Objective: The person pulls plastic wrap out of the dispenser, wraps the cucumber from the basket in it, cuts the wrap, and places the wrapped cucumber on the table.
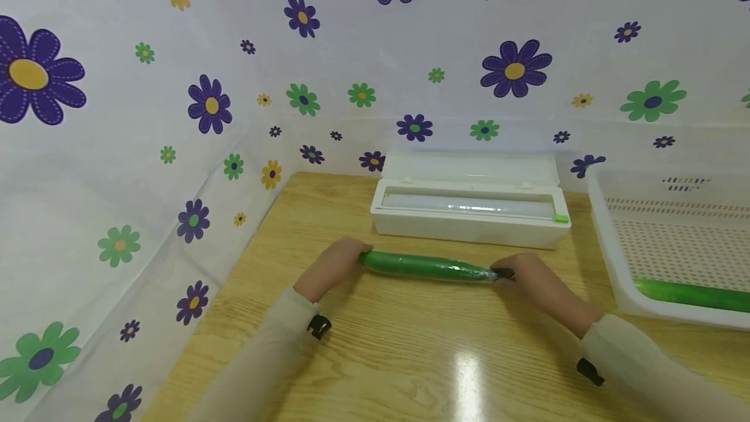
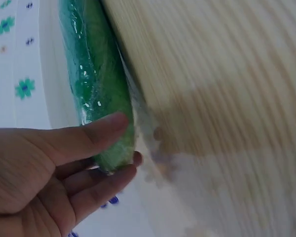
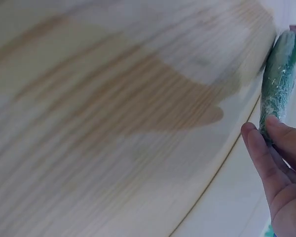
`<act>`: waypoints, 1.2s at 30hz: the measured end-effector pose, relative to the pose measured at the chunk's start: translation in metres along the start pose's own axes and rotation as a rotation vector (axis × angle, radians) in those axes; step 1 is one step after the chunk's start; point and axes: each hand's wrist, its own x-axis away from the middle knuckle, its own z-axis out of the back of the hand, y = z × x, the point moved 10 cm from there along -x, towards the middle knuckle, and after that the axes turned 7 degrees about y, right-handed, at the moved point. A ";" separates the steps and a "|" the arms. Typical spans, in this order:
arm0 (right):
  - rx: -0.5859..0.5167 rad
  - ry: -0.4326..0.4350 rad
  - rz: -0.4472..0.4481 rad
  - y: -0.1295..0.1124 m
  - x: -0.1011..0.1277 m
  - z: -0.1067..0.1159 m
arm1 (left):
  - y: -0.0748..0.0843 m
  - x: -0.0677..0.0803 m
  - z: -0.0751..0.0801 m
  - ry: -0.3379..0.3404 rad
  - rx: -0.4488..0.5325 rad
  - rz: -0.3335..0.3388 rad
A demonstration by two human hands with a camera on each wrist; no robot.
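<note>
A long green cucumber (image 1: 430,266) in clear, wrinkled cling film lies crosswise between my two hands, close over the wooden table. My left hand (image 1: 335,268) holds its left end; the left wrist view shows the thumb on one side of the cucumber (image 2: 101,64) and the fingers curled under its tip. At the narrower right end, my right hand (image 1: 536,282) pinches the tip. There the film gathers tightly around the cucumber (image 3: 278,79) in the right wrist view, between thumb and fingers.
Behind the cucumber stands a white cling film box (image 1: 469,226), lid raised, with a film roll (image 1: 469,203) inside and a green slider (image 1: 560,218) on its front edge. On the right, a white perforated basket (image 1: 606,246) contains another green cucumber (image 1: 691,294). A flowered cloth hangs behind.
</note>
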 end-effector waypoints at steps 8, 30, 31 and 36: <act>-0.084 0.003 -0.018 -0.026 -0.016 -0.023 | -0.052 -0.015 0.007 0.045 0.160 0.103; -0.188 0.050 -0.040 -0.103 -0.072 -0.087 | -0.053 0.004 -0.007 0.192 0.563 0.565; -0.185 0.045 -0.032 -0.106 -0.075 -0.089 | -0.053 0.004 -0.007 0.203 0.573 0.574; -0.177 0.024 -0.018 -0.123 -0.082 -0.097 | -0.058 0.005 -0.008 0.233 0.577 0.611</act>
